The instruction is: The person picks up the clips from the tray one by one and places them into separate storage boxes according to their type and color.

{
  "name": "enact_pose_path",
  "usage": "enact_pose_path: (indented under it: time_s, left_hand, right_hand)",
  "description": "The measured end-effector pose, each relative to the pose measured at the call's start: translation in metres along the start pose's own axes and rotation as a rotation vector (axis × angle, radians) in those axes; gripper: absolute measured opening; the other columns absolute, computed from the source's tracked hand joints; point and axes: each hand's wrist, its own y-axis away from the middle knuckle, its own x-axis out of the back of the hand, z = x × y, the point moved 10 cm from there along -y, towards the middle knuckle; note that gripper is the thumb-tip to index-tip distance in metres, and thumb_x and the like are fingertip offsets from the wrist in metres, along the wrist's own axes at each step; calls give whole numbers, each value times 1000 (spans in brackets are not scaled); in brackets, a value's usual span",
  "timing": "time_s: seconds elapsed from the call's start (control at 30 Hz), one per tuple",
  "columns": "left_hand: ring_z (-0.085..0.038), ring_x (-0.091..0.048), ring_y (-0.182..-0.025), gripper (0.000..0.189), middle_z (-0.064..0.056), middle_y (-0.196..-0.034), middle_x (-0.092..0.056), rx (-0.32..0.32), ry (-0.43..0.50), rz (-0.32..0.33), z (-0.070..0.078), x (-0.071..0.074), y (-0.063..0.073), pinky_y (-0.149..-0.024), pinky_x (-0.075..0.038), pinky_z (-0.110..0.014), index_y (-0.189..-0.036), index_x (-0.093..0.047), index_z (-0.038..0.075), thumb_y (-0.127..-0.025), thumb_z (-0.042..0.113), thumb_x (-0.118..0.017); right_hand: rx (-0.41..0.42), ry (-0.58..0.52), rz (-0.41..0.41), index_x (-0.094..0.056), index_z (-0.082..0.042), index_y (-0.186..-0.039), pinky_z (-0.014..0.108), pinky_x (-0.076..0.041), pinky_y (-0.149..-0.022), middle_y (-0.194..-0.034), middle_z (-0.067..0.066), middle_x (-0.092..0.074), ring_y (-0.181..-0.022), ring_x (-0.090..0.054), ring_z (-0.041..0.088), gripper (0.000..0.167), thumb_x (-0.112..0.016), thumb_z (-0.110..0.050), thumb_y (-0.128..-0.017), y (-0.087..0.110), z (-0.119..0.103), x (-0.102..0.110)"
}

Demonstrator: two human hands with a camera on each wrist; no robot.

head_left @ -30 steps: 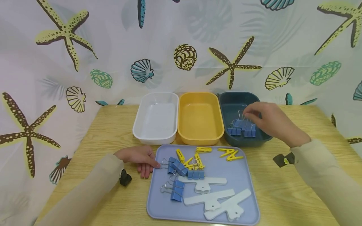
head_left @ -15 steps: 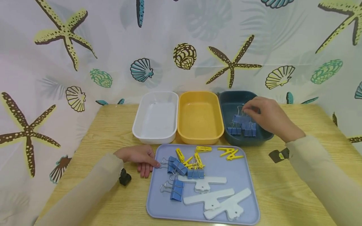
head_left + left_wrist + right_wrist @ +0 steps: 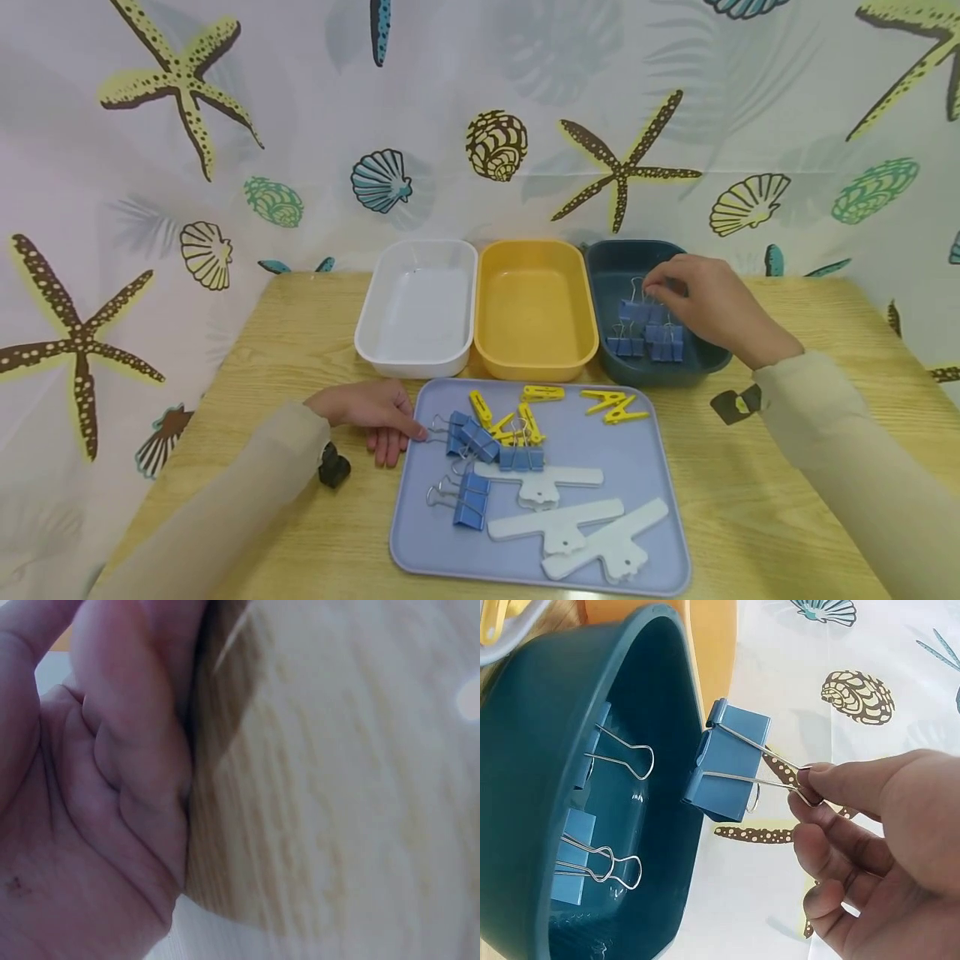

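Note:
Between thumb and fingertips my right hand (image 3: pixel 708 304) pinches the wire handle of a blue binder clip (image 3: pixel 735 754). In the right wrist view this clip hangs at the opening of the dark teal bin (image 3: pixel 525 750). More blue binder clips (image 3: pixel 664 342) lie inside that bin. My left hand (image 3: pixel 375 412) rests on the table beside the lavender tray (image 3: pixel 420 550), one digit reaching its left rim, right at the handle of a blue binder clip (image 3: pixel 455 433). Its other fingers curl loosely on the wood. The left wrist view shows its palm (image 3: pixel 75 847).
On the tray lie several blue binder clips (image 3: pixel 471 500), yellow clothespins (image 3: pixel 543 393) and white bag clips (image 3: pixel 555 527). A white bin (image 3: pixel 412 367) and a yellow bin (image 3: pixel 536 367) stand left of the teal one. A patterned cloth (image 3: pixel 450 100) hangs behind.
The right hand has risen slightly with the binder clip, still over the teal bin. The left hand and the things on the tray stay as they were.

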Motion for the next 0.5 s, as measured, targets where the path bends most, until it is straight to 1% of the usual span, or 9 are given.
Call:
enact_pose_path:
  time_s: [0.27,0.4,0.5]
  left_hand:
    - [-13,-67,-51,39,-11,-66,-73,-10,1,-2,1,1,0,-42,-46,-18,-71,-68,3,-90,37,-65]
    - [-13,-67,-51,38,-11,-66,-73,-7,11,1,1,1,1,-42,-46,-18,-71,-68,3,-90,36,-65]
    - [-13,-67,-50,38,-11,-65,-73,-8,1,3,1,1,0,-42,-46,-18,-71,-68,3,-90,36,-65]
  right_hand:
    - [-18,-4,-26,-72,-5,-103,37,-45,-64,-93,12,-68,-73,-53,20,15,-63,-7,-91,-5,4,-2]
    - [-26,-5,-38,-71,-4,-105,39,-46,-66,-96,14,-68,-76,-56,21,16,-62,-7,-92,-7,6,-4]
    - [-34,-2,-47,-71,-4,-105,39,-46,-67,-97,14,-68,-76,-56,21,16,-62,-7,-92,-8,8,-5]
